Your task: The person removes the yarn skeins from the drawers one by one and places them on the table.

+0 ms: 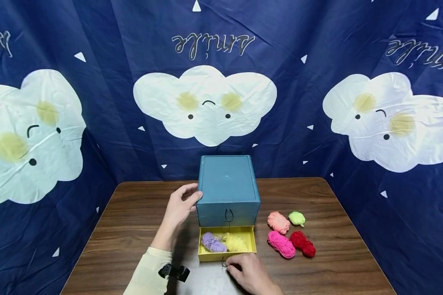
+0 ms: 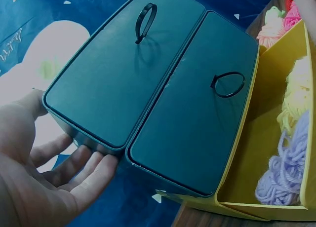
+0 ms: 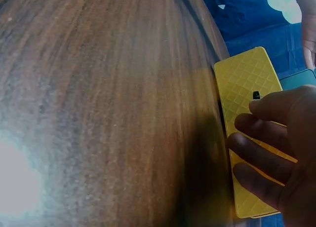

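A blue drawer box [image 1: 227,180] stands at the table's back, its bottom yellow drawer [image 1: 227,258] pulled out. Two blue drawer fronts [image 2: 113,74] with black loop handles are closed above it. Inside the yellow drawer lie a purple yarn skein [image 1: 213,242] and a pale yellow yarn skein [image 1: 235,242]. My left hand [image 1: 182,203] rests against the box's left side, fingers spread along it. At the yellow drawer's front, my right hand [image 1: 250,272] pinches its black loop handle [image 1: 223,262] between thumb and finger; the other fingers hang loosely before the yellow front [image 3: 242,79].
Right of the box lie several yarn skeins: a peach skein [image 1: 278,222], a green skein [image 1: 297,218], a hot pink skein [image 1: 282,244] and a red skein [image 1: 302,244]. A dark blue cloth [image 1: 295,37] with clouds hangs around the wooden table [image 1: 339,246].
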Available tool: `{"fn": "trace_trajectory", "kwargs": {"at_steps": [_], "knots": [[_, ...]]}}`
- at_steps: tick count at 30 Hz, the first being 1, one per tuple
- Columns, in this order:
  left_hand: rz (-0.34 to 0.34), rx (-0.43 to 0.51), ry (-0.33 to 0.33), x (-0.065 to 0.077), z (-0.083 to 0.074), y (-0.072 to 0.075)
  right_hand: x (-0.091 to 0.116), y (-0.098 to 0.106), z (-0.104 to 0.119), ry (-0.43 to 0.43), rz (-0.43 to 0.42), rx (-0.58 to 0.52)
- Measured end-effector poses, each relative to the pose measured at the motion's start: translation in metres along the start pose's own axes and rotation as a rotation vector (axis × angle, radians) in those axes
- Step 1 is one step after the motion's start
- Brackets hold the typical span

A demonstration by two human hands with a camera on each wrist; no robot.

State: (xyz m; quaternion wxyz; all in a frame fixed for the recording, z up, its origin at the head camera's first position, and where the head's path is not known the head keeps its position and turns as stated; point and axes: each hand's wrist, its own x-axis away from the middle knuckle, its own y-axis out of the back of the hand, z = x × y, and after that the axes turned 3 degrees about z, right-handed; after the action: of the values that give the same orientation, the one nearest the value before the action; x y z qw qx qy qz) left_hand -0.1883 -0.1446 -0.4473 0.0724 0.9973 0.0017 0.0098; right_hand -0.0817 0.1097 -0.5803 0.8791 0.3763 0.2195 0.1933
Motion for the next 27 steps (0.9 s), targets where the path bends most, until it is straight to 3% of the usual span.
{"fn": "trace_trajectory", "kwargs": {"at_steps": [9,19,27], "knots": [[-0.001,0.008,-0.002,0.001,-0.002,0.000,0.009,-0.005,-0.003,0.045,-0.005,-0.006],[0.004,0.022,0.006,-0.001,0.001,0.000,0.012,-0.009,-0.001,0.023,-0.018,-0.047],[0.003,0.026,0.004,-0.002,0.001,0.000,0.013,0.002,0.006,0.041,-0.051,-0.113]]}}
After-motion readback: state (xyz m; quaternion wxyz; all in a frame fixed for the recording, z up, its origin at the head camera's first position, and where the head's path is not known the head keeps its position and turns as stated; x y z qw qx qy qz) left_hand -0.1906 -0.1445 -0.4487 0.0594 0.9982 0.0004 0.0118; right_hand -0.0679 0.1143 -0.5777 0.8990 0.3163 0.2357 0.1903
